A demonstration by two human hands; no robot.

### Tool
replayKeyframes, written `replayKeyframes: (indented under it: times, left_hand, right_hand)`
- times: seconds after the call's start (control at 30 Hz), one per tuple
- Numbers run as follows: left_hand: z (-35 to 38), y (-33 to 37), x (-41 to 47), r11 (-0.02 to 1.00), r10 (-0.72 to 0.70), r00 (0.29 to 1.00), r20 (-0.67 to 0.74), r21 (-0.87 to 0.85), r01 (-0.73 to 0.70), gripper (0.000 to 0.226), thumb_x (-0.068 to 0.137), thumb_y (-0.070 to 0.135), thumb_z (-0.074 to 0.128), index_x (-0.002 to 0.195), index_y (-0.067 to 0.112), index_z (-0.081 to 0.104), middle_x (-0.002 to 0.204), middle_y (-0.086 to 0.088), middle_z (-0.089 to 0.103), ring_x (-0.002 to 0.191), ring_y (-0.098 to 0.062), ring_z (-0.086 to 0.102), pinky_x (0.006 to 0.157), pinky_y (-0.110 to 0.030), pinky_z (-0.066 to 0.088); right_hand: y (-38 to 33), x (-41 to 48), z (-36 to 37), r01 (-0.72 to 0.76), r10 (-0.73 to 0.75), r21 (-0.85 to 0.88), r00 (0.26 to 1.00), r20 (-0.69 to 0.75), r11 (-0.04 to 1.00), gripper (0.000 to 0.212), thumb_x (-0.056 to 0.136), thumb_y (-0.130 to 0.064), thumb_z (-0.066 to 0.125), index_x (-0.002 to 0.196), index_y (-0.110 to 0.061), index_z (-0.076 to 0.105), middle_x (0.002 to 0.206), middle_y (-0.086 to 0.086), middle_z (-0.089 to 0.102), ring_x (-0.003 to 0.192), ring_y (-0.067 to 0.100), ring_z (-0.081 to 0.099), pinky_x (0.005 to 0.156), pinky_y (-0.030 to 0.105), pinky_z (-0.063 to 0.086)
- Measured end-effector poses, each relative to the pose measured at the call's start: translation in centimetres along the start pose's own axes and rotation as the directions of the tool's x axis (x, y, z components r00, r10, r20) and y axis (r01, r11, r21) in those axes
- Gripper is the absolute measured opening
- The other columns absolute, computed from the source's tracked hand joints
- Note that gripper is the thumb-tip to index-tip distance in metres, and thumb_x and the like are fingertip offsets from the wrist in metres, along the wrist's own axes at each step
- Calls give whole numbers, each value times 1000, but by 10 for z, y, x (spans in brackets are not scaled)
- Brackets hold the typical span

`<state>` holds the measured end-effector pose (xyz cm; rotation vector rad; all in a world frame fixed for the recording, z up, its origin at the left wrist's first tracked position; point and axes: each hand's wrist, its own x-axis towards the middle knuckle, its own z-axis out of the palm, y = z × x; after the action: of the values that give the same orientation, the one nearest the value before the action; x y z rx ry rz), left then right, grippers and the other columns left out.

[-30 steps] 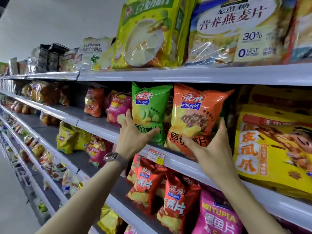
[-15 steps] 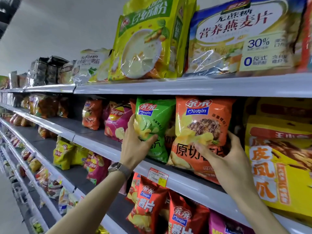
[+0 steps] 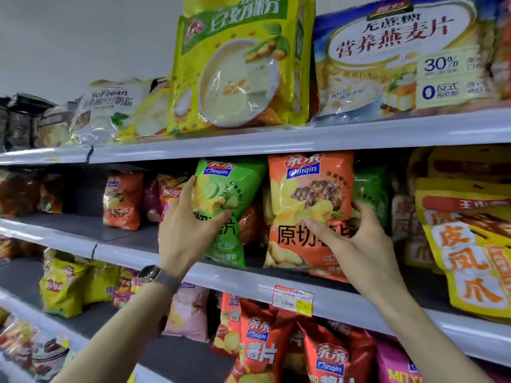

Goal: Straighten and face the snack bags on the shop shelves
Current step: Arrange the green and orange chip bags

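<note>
A green chip bag [image 3: 231,183] stands on the second shelf [image 3: 249,283], leaning a little to the left. My left hand [image 3: 188,233] grips its left side and lower front, watch on the wrist. Right beside it an orange chip bag [image 3: 307,194] stands upright, facing out. My right hand [image 3: 356,244] holds its lower right part, thumb across the front, fingers behind the right edge. Another green bag [image 3: 370,189] shows behind the orange one.
Large yellow-green [image 3: 237,64] and blue oat bags [image 3: 398,56] sit on the top shelf. Yellow bags [image 3: 470,244] fill the right of the second shelf. Red chip bags [image 3: 257,344] hang below, under a price tag [image 3: 293,299]. More snack bags [image 3: 121,200] stand further left.
The orange bag has gone from tilted to upright. Both hands have shifted to grip the sides of their bags. The view has moved closer and upward.
</note>
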<state>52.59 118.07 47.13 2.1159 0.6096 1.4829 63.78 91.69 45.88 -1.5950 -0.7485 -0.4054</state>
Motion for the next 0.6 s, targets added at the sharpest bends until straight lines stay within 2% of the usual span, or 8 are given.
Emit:
replayKeyframes:
  times: [0.1,0.2,0.27,0.43,0.5,0.6]
  left_hand:
    - [-15,-17,2,1000,-15,1000,-4,-16,15,98,76,62,81,159,47,29,137,-7,60,128,-33,57,103,-50,50]
    - [-28,-32,4,999,-11,1000,-15,-49,10,104,67,74,71,158,49,27,136,-3,61,126,-31,58,103,-54,50]
    - [-33,-40,3,997,-9,1000,-8,-77,8,105,64,77,67,157,50,27,132,-1,63,123,-30,60,102,-56,51]
    - [-39,-51,-6,988,9,1000,0,-153,-8,102,67,70,71,158,51,28,137,0,60,126,-27,57,106,-53,48]
    - [-39,-56,-7,984,10,1000,-1,-179,-10,101,71,65,76,158,50,28,138,1,59,127,-26,56,105,-50,48]
    - [-38,-63,-10,972,-1,1000,6,-237,3,100,74,62,82,157,51,29,135,7,59,122,-21,58,101,-48,51]
  right_hand:
    - [-3,3,22,8,-9,-22,998,-57,1000,71,75,-65,81,133,-41,48,101,-27,68,91,-8,64,75,23,51]
    - [-1,7,47,-2,-1,-46,999,-52,999,76,77,-61,82,139,-37,45,106,-24,68,94,-6,63,72,20,46]
    - [3,8,63,-4,1,-61,999,-50,998,81,77,-61,83,143,-34,44,113,-19,69,100,5,67,76,26,48]
    - [10,13,95,-41,40,-148,999,-13,988,89,81,-67,76,151,-29,36,111,-15,67,102,13,66,81,31,47]
    - [14,17,103,-61,62,-182,998,-1,981,92,83,-68,73,154,-28,31,119,-10,69,109,17,66,88,34,50]
    - [12,20,107,-94,109,-250,993,43,964,91,90,-64,67,159,-26,22,134,-6,62,119,20,59,86,30,38]
